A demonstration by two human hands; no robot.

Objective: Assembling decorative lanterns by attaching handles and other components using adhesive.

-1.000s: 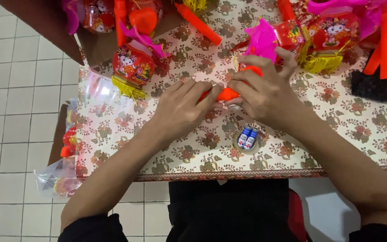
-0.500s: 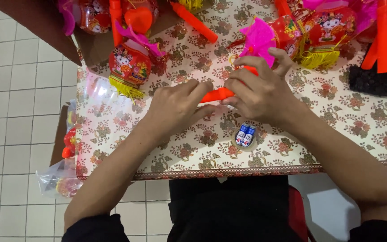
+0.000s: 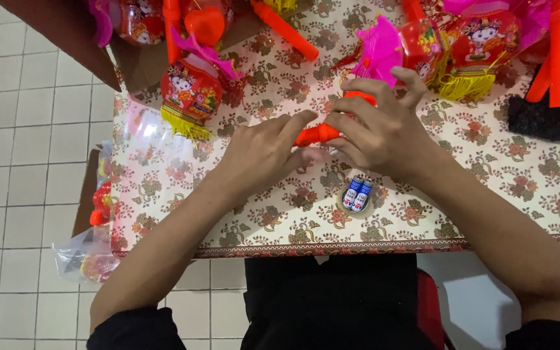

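Comparing with half a second ago, your hands sit in nearly the same spot on the tabletop (image 3: 500,168), though your right hand (image 3: 384,133) now has its fingers spread a little wider over the orange plastic stick (image 3: 315,134). Two small batteries (image 3: 356,194) keep their place inside a small round ring (image 3: 342,205), just below your right wrist.

At the top left, a brown cardboard box (image 3: 140,68) lies open with red and orange lantern toys (image 3: 192,91) spilling from it. Clear plastic bags (image 3: 85,256) with more red pieces hang off the table's left edge.

Your left hand (image 3: 260,155) lies palm down, fingers curled and pointing right, its fingertips pinching the near end of the orange stick. Your right hand arches over the far end, fingers closed on it from above while the thumb is hidden beneath. A pink fan-shaped piece (image 3: 378,46) stands just beyond your right fingertips. Both forearms come in from the bottom edge and angle toward each other, meeting at the stick near the middle of the tabletop.
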